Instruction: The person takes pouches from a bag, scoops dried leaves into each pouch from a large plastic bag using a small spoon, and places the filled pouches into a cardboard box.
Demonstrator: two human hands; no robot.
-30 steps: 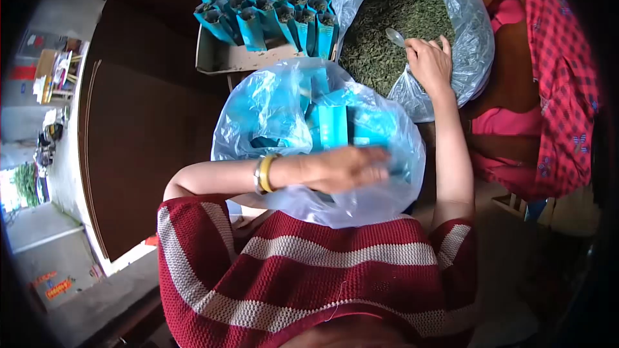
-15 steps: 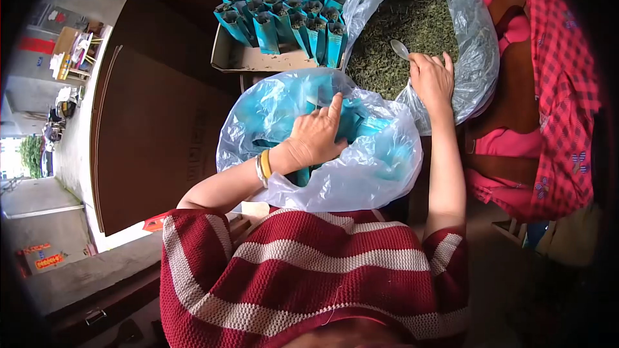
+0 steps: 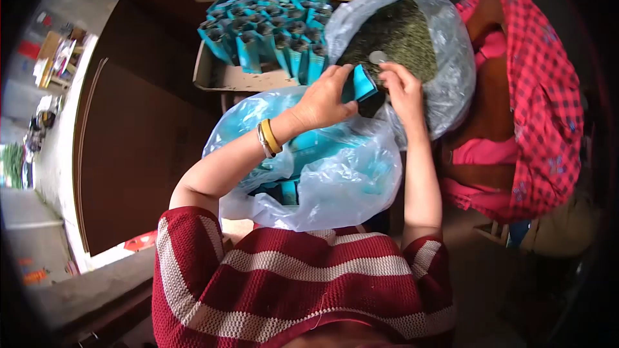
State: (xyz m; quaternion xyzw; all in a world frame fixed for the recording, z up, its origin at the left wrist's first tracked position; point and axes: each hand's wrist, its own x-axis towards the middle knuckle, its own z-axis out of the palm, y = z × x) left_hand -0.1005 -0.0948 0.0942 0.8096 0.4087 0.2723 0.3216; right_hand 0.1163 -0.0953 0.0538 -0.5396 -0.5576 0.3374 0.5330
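Observation:
My left hand (image 3: 325, 100) is closed on a small teal packet (image 3: 364, 84), held tilted at the near left edge of the bag of dried leaves. My right hand (image 3: 405, 90) pinches a spoon (image 3: 377, 57); its pale bowl shows over the dried green leaves (image 3: 412, 32), while the handle is mostly hidden by my fingers. Those leaves lie in a large clear plastic bag (image 3: 454, 38). Below my left forearm a second clear plastic bag (image 3: 351, 183) holds teal packets (image 3: 309, 145).
A cardboard box (image 3: 242, 80) at the back holds many upright teal packets (image 3: 248, 51) with dark leaf at their open tops. On the right stands a wooden chair with a red checked cloth (image 3: 548, 103) over it. A tall brown cardboard panel (image 3: 129, 142) rises on the left.
My left hand has come up out of the bag of teal packets with one packet and moved toward the leaves. My right hand has shifted slightly left and down. The whole view has shifted.

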